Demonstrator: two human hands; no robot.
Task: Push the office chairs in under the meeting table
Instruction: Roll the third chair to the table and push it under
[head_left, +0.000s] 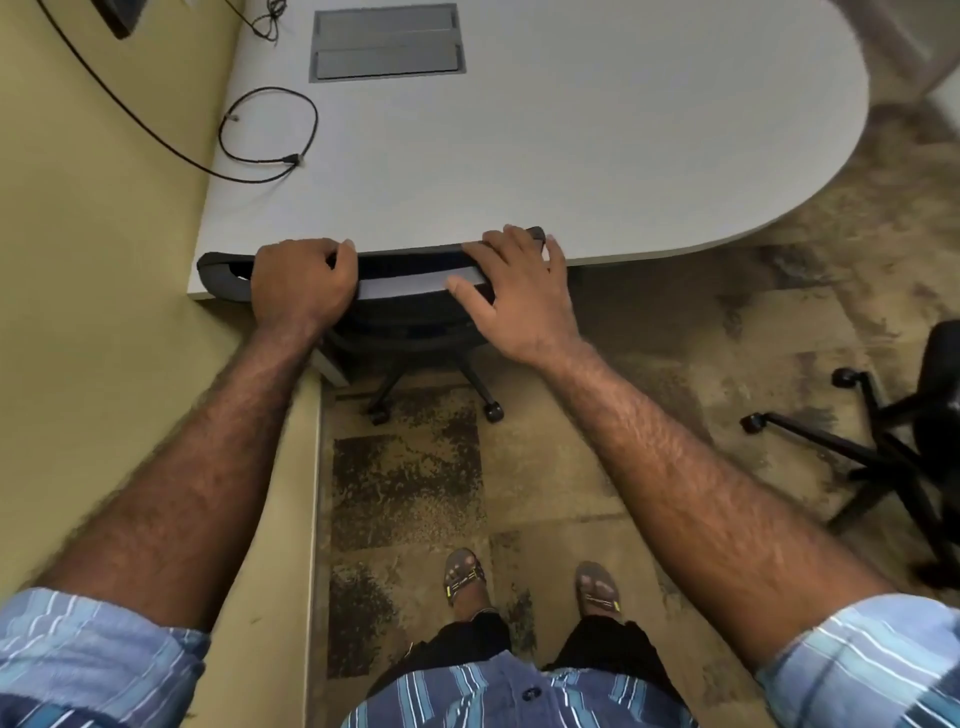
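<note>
We see the left hand (304, 280) curled around the chair (410, 270) back's top at the table (519, 156) edge; the right hand (519, 291) rests on it, fingers spread.

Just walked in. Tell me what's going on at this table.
A person stands at the meeting table with both hands on the top of a chair back. The left hand grips it with curled fingers; the right hand lies flatter over the edge. That chair is tucked in, its back at the table edge. A second chair stands out on the carpet to the right, not yet pushed in.
</note>
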